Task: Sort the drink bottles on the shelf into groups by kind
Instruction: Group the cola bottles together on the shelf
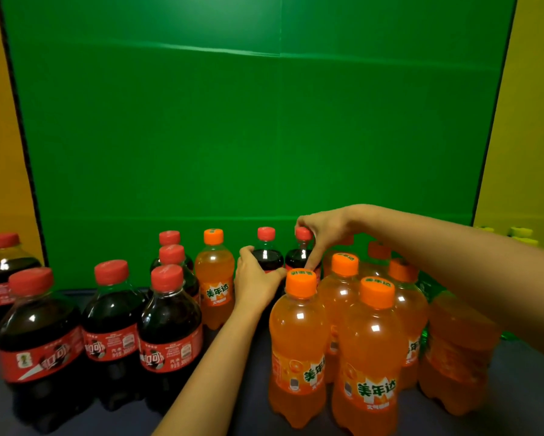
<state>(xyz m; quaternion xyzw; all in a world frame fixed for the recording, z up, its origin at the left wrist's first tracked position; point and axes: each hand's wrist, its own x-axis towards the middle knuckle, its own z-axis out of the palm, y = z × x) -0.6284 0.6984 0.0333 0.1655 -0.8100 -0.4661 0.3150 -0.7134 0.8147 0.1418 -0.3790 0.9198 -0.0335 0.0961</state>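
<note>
The left hand (pixel 255 280) grips one cola bottle (pixel 266 247) at the back, the right hand (pixel 322 229) pinches the neighbouring cola bottle (pixel 298 258) by its cap. Dragged out carelessly, either may topple the crowded orange bottles (pixel 299 341).

Green backdrop (pixel 248 136) between yellow walls
A vertical fold runs down the backdrop's middle, with horizontal creases across it. A black edge (pixel 15 99) lines its left side, yellow wall (pixel 528 121) lies beyond either side, and a dark surface (pixel 522 404) lies below it.
</note>
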